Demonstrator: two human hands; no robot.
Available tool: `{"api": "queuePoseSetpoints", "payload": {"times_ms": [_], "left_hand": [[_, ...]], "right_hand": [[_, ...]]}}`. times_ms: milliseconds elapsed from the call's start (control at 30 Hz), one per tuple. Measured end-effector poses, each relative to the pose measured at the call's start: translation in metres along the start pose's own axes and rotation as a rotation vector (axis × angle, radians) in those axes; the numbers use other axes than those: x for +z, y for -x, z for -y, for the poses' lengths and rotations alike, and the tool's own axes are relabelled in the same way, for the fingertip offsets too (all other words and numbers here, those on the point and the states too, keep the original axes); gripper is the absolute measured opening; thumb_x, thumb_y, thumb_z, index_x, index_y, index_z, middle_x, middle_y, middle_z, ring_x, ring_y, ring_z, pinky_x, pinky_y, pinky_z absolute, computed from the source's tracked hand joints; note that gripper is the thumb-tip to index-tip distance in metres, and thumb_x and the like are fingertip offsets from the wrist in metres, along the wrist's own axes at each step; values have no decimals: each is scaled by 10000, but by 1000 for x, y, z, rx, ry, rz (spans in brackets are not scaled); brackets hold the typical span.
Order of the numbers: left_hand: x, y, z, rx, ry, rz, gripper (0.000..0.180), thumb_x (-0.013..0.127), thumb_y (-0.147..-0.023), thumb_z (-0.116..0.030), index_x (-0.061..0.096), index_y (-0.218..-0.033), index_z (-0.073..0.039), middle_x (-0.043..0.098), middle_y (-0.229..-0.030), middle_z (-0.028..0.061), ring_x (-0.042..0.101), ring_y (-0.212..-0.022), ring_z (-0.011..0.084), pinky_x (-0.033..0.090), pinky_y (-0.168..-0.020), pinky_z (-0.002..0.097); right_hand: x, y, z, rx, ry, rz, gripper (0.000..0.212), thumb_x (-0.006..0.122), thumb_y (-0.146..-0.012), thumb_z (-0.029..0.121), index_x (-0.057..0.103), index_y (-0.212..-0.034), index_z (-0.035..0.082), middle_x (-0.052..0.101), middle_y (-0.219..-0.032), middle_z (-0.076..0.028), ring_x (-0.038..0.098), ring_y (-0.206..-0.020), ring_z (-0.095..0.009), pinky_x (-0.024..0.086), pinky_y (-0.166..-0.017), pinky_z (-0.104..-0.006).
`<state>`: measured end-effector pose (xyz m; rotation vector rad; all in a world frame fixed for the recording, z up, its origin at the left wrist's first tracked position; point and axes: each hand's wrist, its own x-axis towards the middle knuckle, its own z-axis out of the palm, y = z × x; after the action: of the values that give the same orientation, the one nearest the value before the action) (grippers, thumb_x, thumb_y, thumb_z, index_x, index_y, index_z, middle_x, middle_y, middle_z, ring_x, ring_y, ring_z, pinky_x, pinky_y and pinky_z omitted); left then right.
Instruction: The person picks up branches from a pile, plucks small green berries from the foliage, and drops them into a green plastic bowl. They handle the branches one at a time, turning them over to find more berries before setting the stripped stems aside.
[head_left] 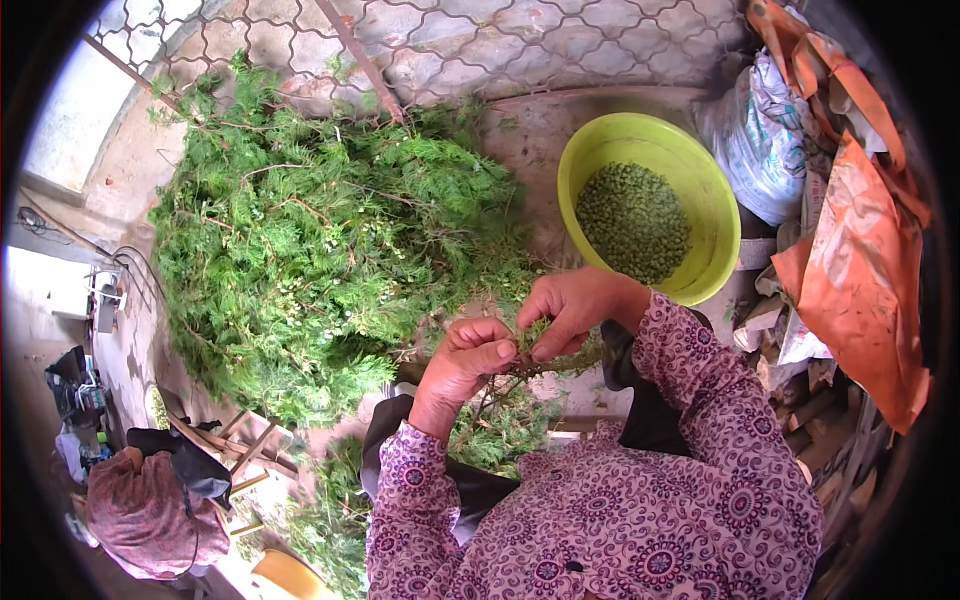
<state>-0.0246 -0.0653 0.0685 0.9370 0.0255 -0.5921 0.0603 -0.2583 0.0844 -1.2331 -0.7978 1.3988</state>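
Note:
Over my lap, my left hand (pixel 463 368) is closed in a pinch on a thin evergreen branch (pixel 560 362), its brown stem running right below my fingers. My right hand (pixel 578 308) sits close beside it, thumb and fingers closed around the green leafy part near the left fingertips. Whether a berry is between those fingers is hidden. Ahead and to the left lies a large heap of cut evergreen branches (pixel 330 240) with pale green berries among the leaves. A yellow-green plastic basin (pixel 722 215) stands beyond my right hand, holding many small green berries (pixel 635 222).
White sacks (pixel 765 150) and an orange plastic sheet (pixel 865 290) lie at the right, by stacked wood (pixel 830 425). Wavy metal lattice (pixel 540 45) crosses the far side. More greenery (pixel 335 520), a yellow container (pixel 285 575) and draped patterned cloth (pixel 150 515) are at lower left.

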Motion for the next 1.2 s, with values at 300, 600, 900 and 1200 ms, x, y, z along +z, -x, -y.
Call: {"api": "queuePoseSetpoints", "payload": {"times_ms": [300, 600, 900, 1200], "left_hand": [[-16, 9, 0, 217, 157, 161, 169, 654, -716, -200, 586, -684, -48, 484, -508, 3, 380, -399, 136, 345, -445, 357], [-12, 3, -10, 167, 187, -201, 149, 665, -738, -129, 561, -730, -22, 414, -523, -37, 329, -444, 54, 419, -538, 253], [-15, -8, -2, 191, 60, -265, 103, 613, -796, -106, 576, -758, -17, 508, -590, -1, 372, -475, 63, 443, -590, 251], [-14, -11, -1, 205, 35, -270, 91, 608, -800, -86, 572, -754, -17, 500, -573, -9, 389, -480, 57, 488, -643, 269]], "right_hand": [[5, 11, -4, 19, -71, 196, 153, 605, -795, 130, 582, -824, -18, 499, -535, -8, 444, -445, -49, 310, -379, -197], [8, 2, -9, -129, -569, -235, 177, 501, -835, 173, 527, -945, 36, 575, -807, -38, 524, -600, -63, 344, -430, -160], [8, -13, -21, -109, -481, -410, 200, 504, -867, 197, 503, -1000, 48, 568, -790, -21, 549, -596, -80, 354, -445, -162], [9, -15, -17, -128, -592, -413, 162, 555, -841, 174, 533, -953, 60, 561, -799, -1, 527, -593, -82, 377, -473, -174]]}}
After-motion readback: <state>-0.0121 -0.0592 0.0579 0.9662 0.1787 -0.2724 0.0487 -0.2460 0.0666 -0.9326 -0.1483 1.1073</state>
